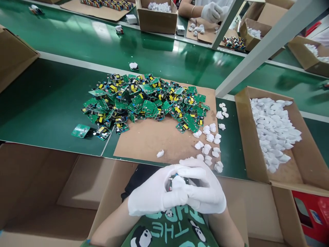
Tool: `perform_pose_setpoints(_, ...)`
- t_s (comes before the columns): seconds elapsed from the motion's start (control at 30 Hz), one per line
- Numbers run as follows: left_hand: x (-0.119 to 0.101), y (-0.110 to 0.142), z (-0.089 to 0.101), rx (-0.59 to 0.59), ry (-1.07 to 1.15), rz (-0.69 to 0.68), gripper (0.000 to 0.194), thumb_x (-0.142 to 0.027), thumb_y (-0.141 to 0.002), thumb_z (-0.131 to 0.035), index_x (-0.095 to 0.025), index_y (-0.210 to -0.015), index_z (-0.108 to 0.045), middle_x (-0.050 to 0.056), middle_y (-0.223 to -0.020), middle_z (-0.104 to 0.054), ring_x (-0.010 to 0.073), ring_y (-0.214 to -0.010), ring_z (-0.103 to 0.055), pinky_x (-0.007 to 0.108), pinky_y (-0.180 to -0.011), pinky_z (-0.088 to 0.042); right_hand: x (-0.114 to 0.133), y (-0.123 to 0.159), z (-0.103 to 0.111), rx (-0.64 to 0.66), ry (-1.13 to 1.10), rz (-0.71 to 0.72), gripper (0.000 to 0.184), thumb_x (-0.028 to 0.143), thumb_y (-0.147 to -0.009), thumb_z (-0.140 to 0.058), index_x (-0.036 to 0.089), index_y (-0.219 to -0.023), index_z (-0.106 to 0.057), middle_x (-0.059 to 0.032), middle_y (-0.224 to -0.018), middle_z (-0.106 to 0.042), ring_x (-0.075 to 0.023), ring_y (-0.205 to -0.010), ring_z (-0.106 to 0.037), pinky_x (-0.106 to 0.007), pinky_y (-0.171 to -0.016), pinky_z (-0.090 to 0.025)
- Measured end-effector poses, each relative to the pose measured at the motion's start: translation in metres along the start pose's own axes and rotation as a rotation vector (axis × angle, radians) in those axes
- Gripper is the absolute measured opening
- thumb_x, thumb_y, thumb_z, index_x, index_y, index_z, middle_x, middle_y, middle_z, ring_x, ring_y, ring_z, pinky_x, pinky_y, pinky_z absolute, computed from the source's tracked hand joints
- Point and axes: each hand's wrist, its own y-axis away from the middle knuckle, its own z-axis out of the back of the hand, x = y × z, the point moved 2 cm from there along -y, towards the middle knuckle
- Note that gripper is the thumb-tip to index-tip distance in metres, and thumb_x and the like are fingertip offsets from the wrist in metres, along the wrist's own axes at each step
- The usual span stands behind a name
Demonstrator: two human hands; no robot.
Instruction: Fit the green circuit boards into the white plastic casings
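Note:
My left hand (154,193) and my right hand (205,192), both in white gloves, are pressed together close to my chest. Between their fingers sits a small part (174,180) with a white piece and a bit of dark circuit board showing. Both hands are closed around it. Just beyond them, a brown cardboard sheet (149,140) lies on the green table and carries a heap of green circuit boards (144,101). Loose white plastic caps (209,144) are scattered on the sheet's right side, nearest my right hand.
A cardboard box (305,164) of white caps (273,127) stands at the right. An empty cardboard box (51,195) sits low at the left. A grey metal strut (257,55) slants overhead. Across the green conveyor (102,37), another person's gloved hand (212,12) works beside more boxes.

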Motion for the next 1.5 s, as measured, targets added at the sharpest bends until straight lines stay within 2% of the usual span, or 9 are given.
perform_pose_setpoints(0.23, -0.010, -0.005, -0.007, -0.076, -0.164, 0.109, 0.006, -0.018, -0.080, -0.062, -0.016, -0.081, -0.056, -0.001, -0.078, -0.052, 0.0157, -0.077, -0.046, 0.027, -0.073, -0.041, -0.001, -0.004, 0.002, 0.129, 0.045, -0.050, 0.018, 0.024, -0.100, -0.053, 0.023, -0.117, -0.059, -0.0049, -0.094, -0.069, -0.0192, -0.089, -0.069, -0.037, -0.081, -0.061)
perform_pose_setpoints(0.47, -0.012, 0.005, -0.007, 0.070, 0.025, -0.031, 0.027, -0.041, -0.094, -0.055, -0.016, -0.089, -0.060, 0.004, -0.089, -0.061, 0.0183, -0.082, -0.054, 0.030, -0.077, -0.046, 0.008, -0.007, 0.001, 0.109, 0.013, -0.033, 0.031, 0.035, -0.099, -0.060, 0.017, -0.124, -0.054, -0.0069, -0.096, -0.071, -0.0206, -0.095, -0.071, -0.038, -0.090, -0.061)
perform_pose_setpoints(0.67, -0.009, 0.013, -0.005, -0.054, -0.040, -0.079, 0.023, -0.038, -0.093, -0.062, -0.016, -0.100, -0.062, 0.004, -0.096, -0.061, 0.0183, -0.091, -0.053, 0.030, -0.086, -0.044, 0.014, -0.005, -0.002, 0.072, -0.058, -0.022, 0.033, 0.022, -0.096, -0.063, 0.014, -0.127, -0.054, -0.0125, -0.110, -0.071, -0.0229, -0.111, -0.068, -0.044, -0.099, -0.059)
perform_pose_setpoints(0.8, -0.005, 0.019, -0.007, 0.016, 0.196, -0.091, 0.039, -0.053, -0.095, -0.054, -0.016, -0.102, -0.064, 0.002, -0.081, -0.056, 0.0145, -0.070, -0.047, 0.028, -0.070, -0.043, 0.019, -0.010, -0.004, 0.085, -0.093, -0.037, 0.017, 0.018, -0.098, -0.058, 0.020, -0.115, -0.059, -0.0071, -0.106, -0.071, -0.0184, -0.101, -0.070, -0.041, -0.098, -0.059)
perform_pose_setpoints(1.0, 0.004, 0.026, -0.010, -0.124, 0.182, -0.005, 0.041, -0.047, -0.101, -0.043, -0.014, -0.111, -0.064, -0.001, -0.070, -0.047, 0.0108, -0.056, -0.036, 0.026, -0.057, -0.034, 0.020, -0.007, -0.006, 0.063, -0.047, 0.041, 0.026, 0.001, -0.085, -0.057, 0.018, -0.105, -0.061, -0.0118, -0.124, -0.062, -0.0224, -0.107, -0.069, -0.049, -0.097, -0.060)
perform_pose_setpoints(1.1, 0.003, 0.025, -0.010, -0.128, 0.164, -0.032, 0.046, -0.052, -0.098, -0.046, -0.013, -0.113, -0.065, -0.001, -0.068, -0.050, 0.0126, -0.057, -0.041, 0.027, -0.058, -0.039, 0.016, -0.008, -0.005, 0.092, -0.092, 0.041, 0.017, 0.006, -0.092, -0.054, 0.018, -0.103, -0.060, -0.0108, -0.118, -0.066, -0.0201, -0.105, -0.069, -0.044, -0.098, -0.060)
perform_pose_setpoints(1.27, -0.010, 0.019, -0.008, -0.227, -0.075, -0.120, 0.029, -0.038, -0.089, -0.065, -0.015, -0.105, -0.067, 0.006, -0.096, -0.068, 0.0214, -0.089, -0.060, 0.033, -0.089, -0.049, 0.013, -0.019, -0.004, 0.142, -0.056, 0.057, 0.023, 0.024, -0.104, -0.048, 0.010, -0.121, -0.057, -0.0115, -0.106, -0.072, -0.0201, -0.112, -0.067, -0.040, -0.105, -0.055)
perform_pose_setpoints(1.37, -0.015, 0.017, -0.007, -0.225, -0.074, -0.159, 0.018, -0.029, -0.087, -0.063, -0.015, -0.098, -0.066, 0.006, -0.097, -0.069, 0.0213, -0.090, -0.062, 0.032, -0.088, -0.049, 0.013, -0.024, -0.003, 0.151, -0.018, 0.083, 0.022, 0.023, -0.102, -0.053, 0.011, -0.121, -0.057, -0.0101, -0.104, -0.072, -0.0196, -0.109, -0.069, -0.039, -0.105, -0.056)
perform_pose_setpoints(1.5, -0.015, 0.015, -0.007, -0.061, 0.018, -0.174, 0.006, -0.019, -0.078, -0.064, -0.016, -0.082, -0.061, 0.003, -0.085, -0.066, 0.0187, -0.080, -0.061, 0.029, -0.078, -0.051, 0.012, -0.026, -0.002, 0.173, 0.048, 0.112, 0.025, 0.026, -0.105, -0.045, 0.011, -0.116, -0.061, -0.0110, -0.103, -0.070, -0.0203, -0.110, -0.067, -0.037, -0.101, -0.057)
